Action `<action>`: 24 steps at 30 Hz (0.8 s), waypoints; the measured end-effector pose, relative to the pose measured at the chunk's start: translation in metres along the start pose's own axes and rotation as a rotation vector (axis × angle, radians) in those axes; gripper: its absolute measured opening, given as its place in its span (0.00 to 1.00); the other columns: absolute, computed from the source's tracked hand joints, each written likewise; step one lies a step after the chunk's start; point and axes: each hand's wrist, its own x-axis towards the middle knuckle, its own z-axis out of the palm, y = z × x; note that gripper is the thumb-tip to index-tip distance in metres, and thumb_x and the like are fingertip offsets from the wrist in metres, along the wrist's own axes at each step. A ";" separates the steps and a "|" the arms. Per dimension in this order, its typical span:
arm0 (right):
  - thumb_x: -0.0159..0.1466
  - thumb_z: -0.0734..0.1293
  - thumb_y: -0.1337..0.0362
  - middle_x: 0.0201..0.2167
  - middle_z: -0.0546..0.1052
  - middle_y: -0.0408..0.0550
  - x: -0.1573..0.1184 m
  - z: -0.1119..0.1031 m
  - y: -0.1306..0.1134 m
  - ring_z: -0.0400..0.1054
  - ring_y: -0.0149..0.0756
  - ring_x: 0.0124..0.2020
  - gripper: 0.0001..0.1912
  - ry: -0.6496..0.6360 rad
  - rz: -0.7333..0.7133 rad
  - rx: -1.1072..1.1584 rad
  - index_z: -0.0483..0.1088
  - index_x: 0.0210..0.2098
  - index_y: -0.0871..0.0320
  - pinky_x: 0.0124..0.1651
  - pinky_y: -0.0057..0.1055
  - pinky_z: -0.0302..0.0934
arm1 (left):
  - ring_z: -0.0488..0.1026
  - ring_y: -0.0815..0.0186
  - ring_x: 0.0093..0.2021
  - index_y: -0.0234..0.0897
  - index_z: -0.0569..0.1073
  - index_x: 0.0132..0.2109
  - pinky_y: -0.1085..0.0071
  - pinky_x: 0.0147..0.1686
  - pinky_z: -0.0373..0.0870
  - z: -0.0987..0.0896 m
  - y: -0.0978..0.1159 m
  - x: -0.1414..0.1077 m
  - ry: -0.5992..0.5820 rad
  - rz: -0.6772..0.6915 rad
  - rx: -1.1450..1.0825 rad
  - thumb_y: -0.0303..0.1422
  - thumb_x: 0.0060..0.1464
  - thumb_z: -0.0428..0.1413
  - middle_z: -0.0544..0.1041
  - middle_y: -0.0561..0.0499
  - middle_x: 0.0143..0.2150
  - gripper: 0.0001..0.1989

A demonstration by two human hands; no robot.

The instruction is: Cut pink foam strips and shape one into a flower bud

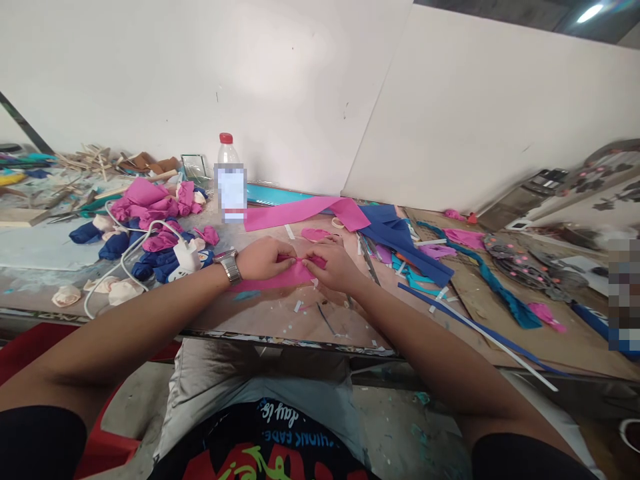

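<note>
Pink cloth (283, 280), cut as a strip, is pinched up between the left hand (264, 259) and the right hand (334, 267), and the step is judged to be one of folding or gathering along the upper edge. For this to be done well, folds should be made small and even, each being pressed flat between thumb and forefinger before more is taken up. The grip is probably best shifted one hand at a time, so that no fold is let slip. The loose lower part should be left slack on the tabletop (280, 317), since the pleats could be drawn out by a tug; thin material like this will likely be creased easily but may spring back if released too soon.

The cloth lies directly beneath and between the two hands. Its edge is held by the left hand with thumb and forefinger brought together, and by the right hand in a similar close pinch, the two grips being set just beside each other. The free part is spread below the left hand, toward the person. Another pink strip (300, 213) is laid farther back, beyond the hands, and blue strips (410, 250) are spread to the right; none of these is held.
</note>
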 end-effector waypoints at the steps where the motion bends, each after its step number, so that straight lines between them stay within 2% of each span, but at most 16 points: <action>1: 0.68 0.65 0.60 0.32 0.81 0.45 0.000 0.000 0.001 0.71 0.42 0.40 0.09 0.004 0.004 -0.001 0.73 0.33 0.55 0.58 0.44 0.50 | 0.70 0.67 0.30 0.37 0.80 0.40 0.70 0.32 0.59 0.000 0.000 0.000 0.007 -0.009 0.006 0.35 0.62 0.51 0.80 0.52 0.32 0.13; 8: 0.66 0.66 0.62 0.30 0.79 0.44 -0.001 0.000 0.003 0.70 0.40 0.36 0.07 0.046 0.016 0.026 0.72 0.32 0.55 0.59 0.45 0.51 | 0.74 0.64 0.34 0.37 0.81 0.42 0.69 0.35 0.64 0.000 -0.004 0.001 0.012 -0.056 0.043 0.27 0.55 0.50 0.82 0.50 0.37 0.14; 13: 0.65 0.66 0.64 0.30 0.78 0.43 -0.001 0.000 0.001 0.70 0.39 0.36 0.06 0.045 0.019 0.030 0.71 0.31 0.55 0.57 0.45 0.51 | 0.76 0.61 0.37 0.36 0.81 0.40 0.68 0.36 0.64 0.000 -0.006 0.001 0.027 -0.117 0.110 0.27 0.55 0.49 0.83 0.48 0.39 0.15; 19: 0.67 0.66 0.62 0.32 0.81 0.45 -0.002 0.000 -0.003 0.72 0.41 0.37 0.07 0.007 -0.004 0.068 0.72 0.32 0.55 0.54 0.42 0.55 | 0.76 0.62 0.38 0.37 0.81 0.44 0.68 0.38 0.66 -0.002 0.002 0.000 -0.075 -0.027 0.097 0.28 0.57 0.50 0.83 0.48 0.41 0.15; 24: 0.67 0.67 0.60 0.34 0.82 0.45 -0.002 -0.001 -0.002 0.73 0.41 0.40 0.08 0.013 -0.002 0.060 0.74 0.32 0.54 0.57 0.44 0.52 | 0.76 0.60 0.38 0.37 0.81 0.44 0.67 0.38 0.65 0.000 -0.001 0.001 -0.080 -0.050 0.158 0.27 0.57 0.48 0.83 0.46 0.40 0.16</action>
